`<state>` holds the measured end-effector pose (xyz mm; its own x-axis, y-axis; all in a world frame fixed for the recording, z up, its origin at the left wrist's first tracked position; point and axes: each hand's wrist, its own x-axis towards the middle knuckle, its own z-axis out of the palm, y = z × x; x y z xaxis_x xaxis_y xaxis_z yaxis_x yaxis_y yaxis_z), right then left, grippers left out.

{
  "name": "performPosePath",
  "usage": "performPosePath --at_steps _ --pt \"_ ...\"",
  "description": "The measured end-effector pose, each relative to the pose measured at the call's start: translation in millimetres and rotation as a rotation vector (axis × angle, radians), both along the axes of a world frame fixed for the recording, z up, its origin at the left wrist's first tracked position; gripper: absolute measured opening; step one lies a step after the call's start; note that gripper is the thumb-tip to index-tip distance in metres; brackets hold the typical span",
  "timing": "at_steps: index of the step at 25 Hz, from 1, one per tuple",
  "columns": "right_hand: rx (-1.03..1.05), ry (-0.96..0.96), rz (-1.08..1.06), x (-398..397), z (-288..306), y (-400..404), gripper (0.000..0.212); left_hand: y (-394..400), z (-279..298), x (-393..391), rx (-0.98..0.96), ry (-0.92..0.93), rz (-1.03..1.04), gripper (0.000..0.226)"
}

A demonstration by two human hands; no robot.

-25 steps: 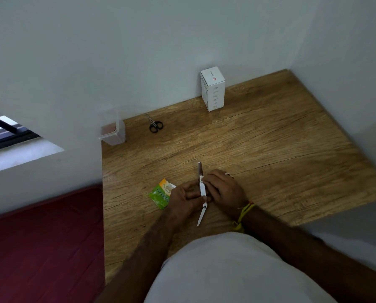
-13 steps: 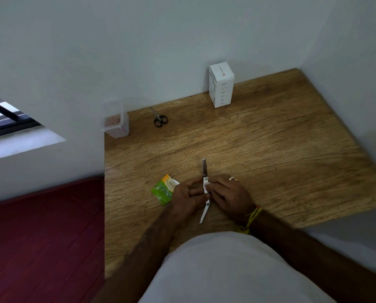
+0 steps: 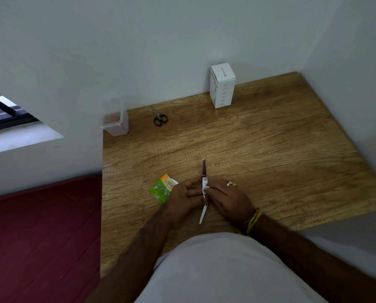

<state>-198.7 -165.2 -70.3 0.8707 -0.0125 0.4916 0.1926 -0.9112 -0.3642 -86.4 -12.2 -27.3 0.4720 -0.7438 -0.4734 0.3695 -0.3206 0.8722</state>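
Observation:
Over the near part of the wooden table, both my hands hold a slim folding pocket tool. One dark blade points away from me and a thin silver blade points back toward me. My left hand grips the tool's middle from the left. My right hand, with a ring on one finger, pinches a small white piece against the tool's body from the right. A green and yellow sachet lies flat on the table, partly under my left hand.
A white carton stands upright at the back against the wall. Small black-handled scissors lie near the back edge. A clear plastic container sits at the table's back left corner. Red floor matting lies to the left.
The hands and tool have stayed almost in place; the view shifted slightly. The right fingers have moved a little along the tool's body.

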Motion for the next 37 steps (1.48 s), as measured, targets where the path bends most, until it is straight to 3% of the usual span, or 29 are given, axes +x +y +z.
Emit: performPosePath --at_steps 12,20,23,26,30,34,37 --pt "0.01 0.035 -0.037 -4.9 -2.5 3.1 0.025 0.2 -2.9 -1.7 -0.037 0.05 0.034 0.067" --pt "-0.018 0.013 -0.012 -8.1 1.6 4.1 0.022 -4.7 -1.7 -1.5 -0.049 0.208 0.174 0.044" --pt "-0.019 0.012 0.035 -10.0 -0.1 4.7 0.022 -6.0 -1.3 -2.0 -0.038 0.248 0.197 0.046" --pt "-0.004 -0.003 0.036 -7.7 2.5 3.7 0.022 -8.4 -1.9 -0.9 -0.002 0.237 0.253 0.044" --pt "-0.002 0.007 0.083 -16.1 0.1 4.3 0.021 -12.7 -0.8 -9.9 0.039 0.116 0.264 0.025" --pt "0.002 0.038 0.07 -15.7 1.6 3.6 0.022 -13.6 -1.0 -10.2 0.072 0.039 0.217 0.028" --pt "0.134 0.024 0.013 -22.1 3.6 4.3 0.021 -16.3 -0.1 -12.3 0.096 0.04 0.267 0.024"
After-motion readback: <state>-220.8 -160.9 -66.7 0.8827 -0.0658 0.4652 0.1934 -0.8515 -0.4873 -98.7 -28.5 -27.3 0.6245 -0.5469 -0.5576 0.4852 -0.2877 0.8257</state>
